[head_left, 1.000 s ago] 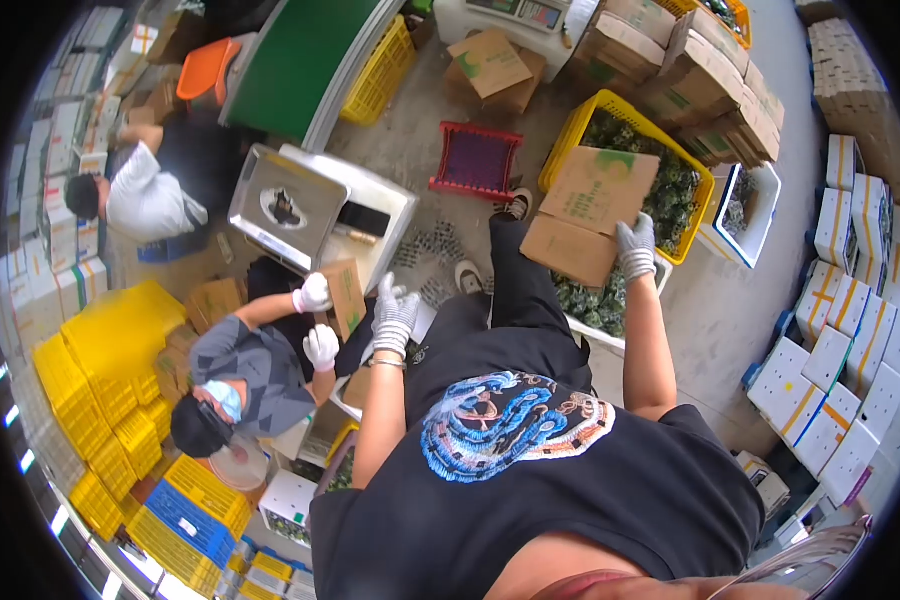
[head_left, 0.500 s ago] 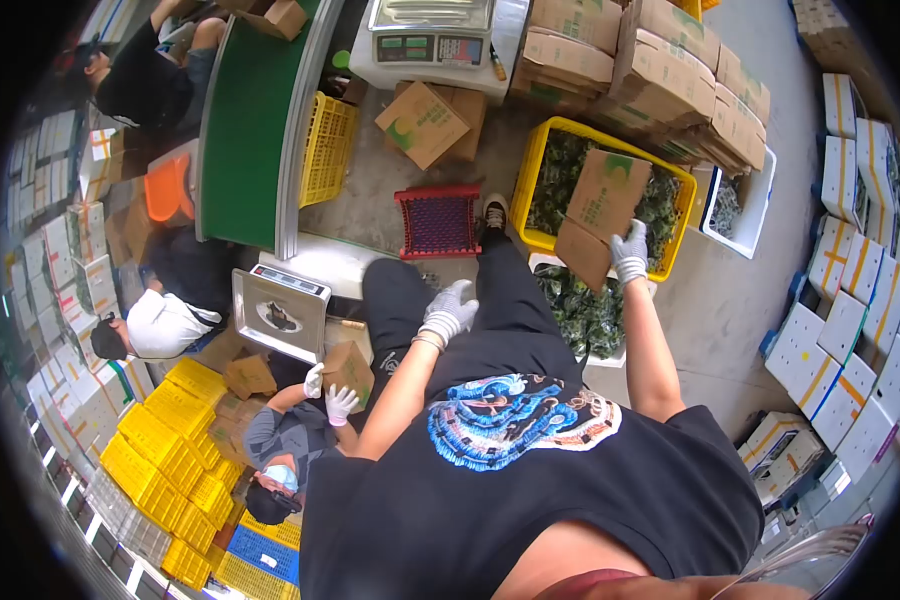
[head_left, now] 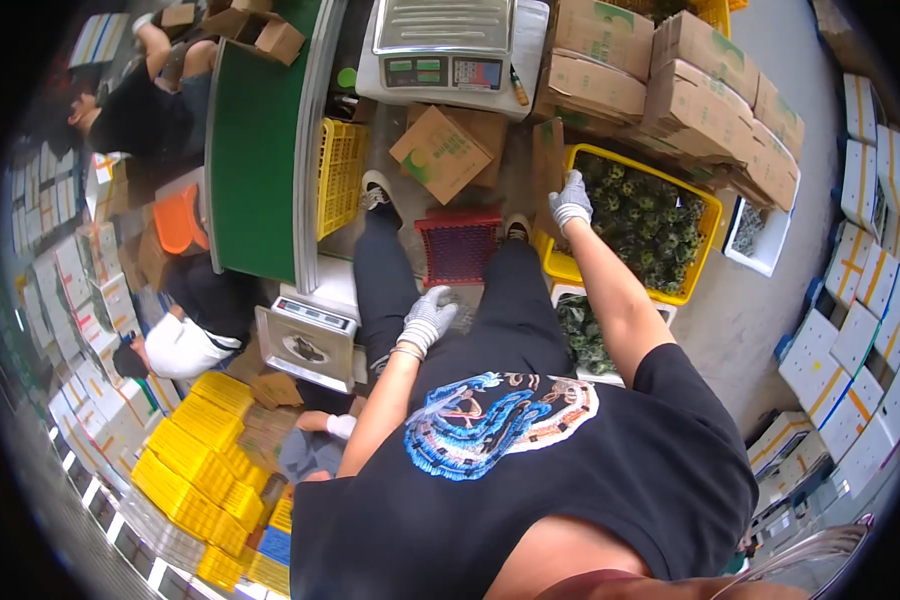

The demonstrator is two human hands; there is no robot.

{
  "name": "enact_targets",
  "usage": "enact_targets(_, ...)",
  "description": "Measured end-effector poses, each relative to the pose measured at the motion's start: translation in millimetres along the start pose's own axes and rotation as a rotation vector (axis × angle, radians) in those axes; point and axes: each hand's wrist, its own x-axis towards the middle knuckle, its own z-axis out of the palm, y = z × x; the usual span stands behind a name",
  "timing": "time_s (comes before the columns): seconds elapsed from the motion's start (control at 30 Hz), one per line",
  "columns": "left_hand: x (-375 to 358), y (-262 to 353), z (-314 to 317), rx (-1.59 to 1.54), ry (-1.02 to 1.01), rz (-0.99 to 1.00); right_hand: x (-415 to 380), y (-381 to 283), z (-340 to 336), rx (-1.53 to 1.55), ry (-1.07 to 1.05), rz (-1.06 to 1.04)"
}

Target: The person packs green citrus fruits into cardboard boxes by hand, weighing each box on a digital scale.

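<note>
My right hand (head_left: 572, 203), in a white-grey knit glove, is closed on a brown cardboard box (head_left: 547, 172), seen nearly edge-on at the left end of a yellow crate (head_left: 692, 283). Dark green, lumpy things (head_left: 635, 215) fill that crate; their kind is not clear. My left hand (head_left: 430, 318), gloved alike, lies over my thigh with fingers extended and nothing in it. A red stool with a dark woven seat (head_left: 460, 250) stands between my feet. Below the yellow crate, a white box (head_left: 660, 312) holds similar green things, partly covered by my right arm.
Stacked flat cartons (head_left: 705, 110) rise behind the crate. A scale (head_left: 440, 50) stands on a white table, above a tilted carton (head_left: 440, 155) on the floor. Another scale (head_left: 310, 345) is at my left, near a green conveyor (head_left: 260, 160). Co-workers are at left; white boxes (head_left: 840, 330) stack at right.
My right hand has swung the cardboard box up and left, from over the crate to its left end. My left hand has shifted slightly left. The lower-left co-worker is now mostly hidden.
</note>
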Motion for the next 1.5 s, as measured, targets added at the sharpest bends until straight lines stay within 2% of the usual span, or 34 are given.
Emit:
enact_targets(0.03, 12.7, -7.0, -7.7, -0.009, 0.004, 0.050, 5.3, -2.8, 15.6, -0.027, 0.077, -0.031)
enact_targets(0.13, 67.6, -14.9, -31.2, 0.102, -0.089, 0.014, -3.5, -21.2, 40.0, -0.037, -0.110, -0.060)
enact_targets(0.2, 121.0, -27.7, -39.6, 0.238, -0.225, 0.034, -22.7, -22.3, 74.5, -0.065, -0.083, -0.103)
enact_targets(0.27, 164.5, -24.2, -53.3, 0.398, -0.247, 0.121, -55.7, -78.0, 63.1, -0.122, -0.133, -0.060)
enact_targets(0.3, 198.3, -29.9, -51.8, 0.436, -0.342, 0.061, -56.7, -67.5, 80.8, -0.073, -0.007, -0.305)
enact_targets(0.4, 285.1, -63.0, -12.0, 0.618, -0.414, 0.072, -33.5, -66.1, 95.1, -0.088, 0.177, -0.306)
enact_targets(0.43, 308.6, -73.8, 8.6, 0.674, -0.422, 0.121, -24.2, -44.2, 103.7, -0.087, 0.265, -0.214)
enact_targets(0.47, 334.2, -81.7, 29.5, 0.726, -0.331, 0.180, -1.2, -16.8, 105.6, -0.089, 0.367, -0.140)
enact_targets(0.53, 376.5, -111.1, 74.3, 0.754, -0.199, 0.294, 29.5, 71.5, 131.3, 0.139, 0.376, 0.205)
enact_targets(0.6, 414.9, -138.0, 111.8, 0.697, -0.116, 0.399, 50.7, 134.1, 169.6, 0.019, 0.291, 0.372)
enact_targets(0.67, 445.3, -152.7, 133.8, 0.637, -0.085, 0.480, 58.5, 177.0, 217.8, -0.041, 0.179, 0.490)
enact_targets(0.8, 470.9, -169.2, 152.1, 0.662, -0.179, 0.513, 58.7, 233.3, 275.0, 0.023, 0.130, 0.581)
enact_targets(0.9, 481.5, -180.3, 155.0, 0.687, -0.228, 0.523, 66.3, 256.7, 284.9, 0.097, 0.184, 0.517)
enact_targets(0.97, 491.3, -185.9, 155.6, 0.711, -0.250, 0.543, 71.0, 244.4, 281.7, 0.005, 0.280, 0.427)
enact_targets(1.03, 498.1, -191.4, 150.6, 0.729, -0.288, 0.571, 65.6, 205.4, 260.9, -0.156, 0.584, 0.148)
enact_targets(1.1, 493.4, -188.4, 122.9, 0.754, -0.374, 0.560, 76.1, 163.8, 230.6, -0.152, 0.933, -0.170)
enact_targets(1.17, 433.6, -138.6, 64.0, 0.751, -0.459, 0.451, 104.4, 139.2, 202.3, 0.023, 0.957, -0.322)
enact_targets(1.2, 391.8, -104.1, 32.2, 0.749, -0.489, 0.379, 119.7, 123.9, 198.9, 0.238, 0.777, -0.386)
enact_targets(1.23, 367.2, -88.5, 15.0, 0.685, -0.453, 0.389, 130.9, 109.4, 187.6, 0.264, 0.493, -0.473)
enact_targets(1.27, 370.8, -106.6, 10.2, 0.623, -0.369, 0.405, 153.4, 100.4, 190.0, 0.225, 0.342, -0.239)
enact_targets(1.3, 385.8, -124.8, -4.3, 0.760, -0.317, 0.577, 167.6, 95.5, 193.7, 0.187, 0.196, -0.018)
enact_targets(1.33, 396.8, -132.2, -19.1, 0.897, -0.258, 0.750, 168.2, 99.4, 213.3, 0.096, 0.248, -0.084)
enact_targets(1.37, 400.2, -120.7, -25.6, 0.341, -0.148, 0.337, 176.0, 104.1, 239.3, -0.003, 0.304, -0.149)
enact_targets(1.4, 401.1, -111.7, -28.2, -0.239, -0.045, -0.065, 179.4, 102.1, 238.3, -0.045, 0.271, -0.139)
enact_targets(1.43, 396.1, -119.6, -28.5, -0.698, 0.048, 0.027, 181.0, 98.7, 236.5, -0.089, 0.238, -0.130)
enact_targets(1.47, 400.6, -121.8, -28.4, -0.871, 0.085, 0.058, 183.1, 100.7, 231.5, -0.064, 0.105, -0.045)
enact_targets(1.5, 403.0, -118.3, -27.6, -0.912, 0.122, 0.093, 183.7, 99.4, 227.8, -0.039, -0.030, 0.041)
